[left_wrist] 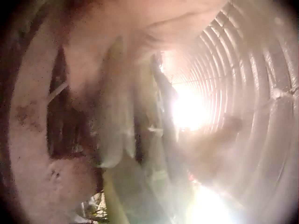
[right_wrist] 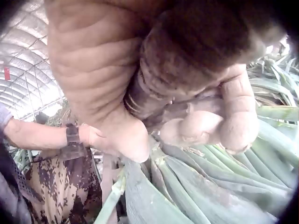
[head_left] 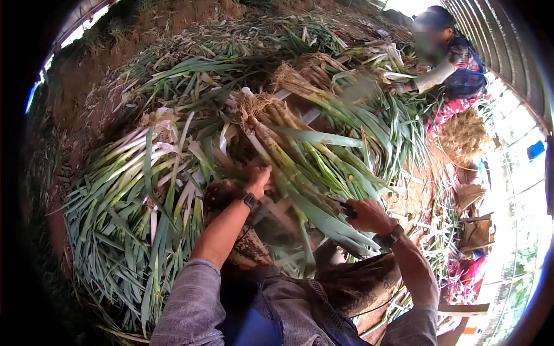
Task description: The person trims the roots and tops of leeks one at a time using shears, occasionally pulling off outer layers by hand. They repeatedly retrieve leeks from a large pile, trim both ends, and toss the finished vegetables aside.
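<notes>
In the head view my left hand [head_left: 258, 180] grips the pale stalk of a leek [head_left: 263, 151] below its roots. Blurred stalks [left_wrist: 117, 126] run down from that hand in the left wrist view. My right hand [head_left: 369, 217] has its fingers curled round a dark-handled tool [head_left: 348, 210], held over the green leaves; I cannot tell what its working end is. Close up in the right wrist view, the thumb [right_wrist: 135, 142] and curled fingertips lie right above broad leaves [right_wrist: 154, 196]. A bundle of leeks with brown roots [head_left: 254, 106] lies in front of both hands.
Another leek pile [head_left: 121, 190] spreads at the left, and more leeks [head_left: 369, 121] lie beyond. At the far right another person [head_left: 461, 69] bends over leeks, near a straw-coloured heap [head_left: 463, 137]. A ribbed tunnel wall [head_left: 508, 52] curves along the right.
</notes>
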The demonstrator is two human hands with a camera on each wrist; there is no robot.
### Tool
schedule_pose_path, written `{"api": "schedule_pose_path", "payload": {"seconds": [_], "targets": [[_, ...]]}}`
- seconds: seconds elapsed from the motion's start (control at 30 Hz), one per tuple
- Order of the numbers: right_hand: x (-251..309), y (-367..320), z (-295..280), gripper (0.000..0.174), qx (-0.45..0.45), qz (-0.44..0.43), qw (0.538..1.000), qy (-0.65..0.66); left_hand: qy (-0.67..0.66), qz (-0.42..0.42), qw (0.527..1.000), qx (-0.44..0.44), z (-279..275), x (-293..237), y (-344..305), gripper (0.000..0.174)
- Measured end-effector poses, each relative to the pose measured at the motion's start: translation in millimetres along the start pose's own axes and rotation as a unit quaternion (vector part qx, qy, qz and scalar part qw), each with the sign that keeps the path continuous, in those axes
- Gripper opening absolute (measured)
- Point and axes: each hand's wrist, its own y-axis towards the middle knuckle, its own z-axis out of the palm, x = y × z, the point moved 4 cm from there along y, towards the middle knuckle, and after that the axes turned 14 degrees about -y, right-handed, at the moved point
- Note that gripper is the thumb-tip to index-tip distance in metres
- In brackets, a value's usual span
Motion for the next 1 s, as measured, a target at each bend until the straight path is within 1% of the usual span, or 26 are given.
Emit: {"api": "schedule_pose_path", "payload": {"seconds": [0.03, 0.07, 0.1, 0.13, 0.17, 0.2, 0.23, 0.27, 0.3, 0.37, 0.43, 0.5, 0.53, 0.57, 0.63, 0.67, 0.7, 0.73, 0.77, 0.83, 0.87, 0.93, 0.97, 1.0], "targets": [[-1, -3, 3, 0.028, 0.0, 0.001, 1.0, 0.001, -0.01, -0.029, 0.999, 0.033, 7, 9, -4, 0.034], [-3, -7, 8, 0.027, -0.001, 0.002, 1.0, -0.015, 0.001, -0.008, 1.0, 0.017, 11, 14, -7, 0.033], [-5, -12, 13, 0.026, -0.003, 0.003, 1.0, -0.03, 0.004, -0.012, 1.0, 0.019, 12, 20, -12, 0.033], [-5, -17, 17, 0.027, -0.027, -0.018, 0.999, -0.04, -0.008, 0.02, 0.999, 0.048, 16, 21, -18, 0.032], [-9, -21, 19, 0.027, -0.028, -0.016, 0.999, -0.04, -0.021, 0.053, 0.995, 0.076, 21, 20, -22, 0.031], [-10, -26, 23, 0.028, -0.039, -0.02, 0.998, -0.036, -0.018, 0.051, 0.996, 0.075, 23, 22, -25, 0.031], [-9, -30, 28, 0.03, -0.049, -0.023, 0.998, -0.03, 0.09, 0.047, 0.989, 0.111, 25, 27, -29, 0.031], [-9, -33, 33, 0.03, -0.047, -0.02, 0.998, -0.022, 0.198, 0.042, 0.968, 0.146, 28, 33, -33, 0.031], [-10, -37, 39, 0.03, -0.042, -0.019, 0.999, -0.017, 0.204, 0.038, 0.967, 0.147, 27, 38, -38, 0.031], [-15, -45, 47, 0.031, -0.028, -0.018, 0.999, -0.013, 0.156, -0.031, 0.973, 0.166, 35, 46, -61, 0.031], [-21, -52, 60, 0.031, -0.037, -0.009, 0.999, -0.004, 0.134, -0.029, 0.976, 0.171, 21, 58, -41, 0.031], [-22, -58, 64, 0.031, -0.067, 0.005, 0.998, 0.004, 0.124, -0.05, 0.974, 0.184, 10, 61, -29, 0.03], [-23, -60, 67, 0.032, -0.065, 0.002, 0.998, 0.004, 0.103, -0.034, 0.979, 0.175, 33, 41, -64, 0.03], [-21, -61, 65, 0.032, -0.067, 0.002, 0.998, 0.007, 0.106, -0.034, 0.978, 0.174, 29, 45, -56, 0.03], [-17, -64, 63, 0.025, -0.037, -0.01, 0.999, 0.014, 0.26, 0.057, 0.949, 0.171, 29, 42, -50, 0.028], [-17, -62, 66, 0.023, -0.062, -0.016, 0.998, 0.016, 0.264, 0.058, 0.948, 0.171, 32, 41, -54, 0.028], [-18, -57, 69, 0.023, -0.066, -0.015, 0.998, 0.019, 0.246, 0.087, 0.948, 0.179, 36, 41, -60, 0.027], [-18, -51, 68, 0.027, -0.073, -0.011, 0.997, 0.03, 0.229, 0.116, 0.948, 0.188, 39, 38, -65, 0.027], [-17, -44, 67, 0.032, -0.08, -0.006, 0.996, 0.041, 0.233, 0.117, 0.947, 0.189, 38, 39, -62, 0.027], [-15, -33, 62, 0.032, -0.097, -0.002, 0.993, 0.063, 0.245, 0.12, 0.949, 0.159, 34, 33, -63, 0.031], [-14, -28, 59, 0.033, -0.098, -0.001, 0.992, 0.081, 0.249, 0.121, 0.948, 0.158, 34, 26, -67, 0.031], [-16, -20, 57, 0.034, -0.091, -0.003, 0.991, 0.093, 0.345, 0.094, 0.914, 0.193, 37, 14, -78, 0.028], [-18, -17, 55, 0.034, -0.096, -0.002, 0.991, 0.095, 0.349, 0.096, 0.912, 0.194, 39, 9, -82, 0.028], [-17, -13, 54, 0.034, -0.104, -0.014, 0.989, 0.1, 0.32, 0.065, 0.92, 0.216, 41, 9, -88, 0.029]]}}
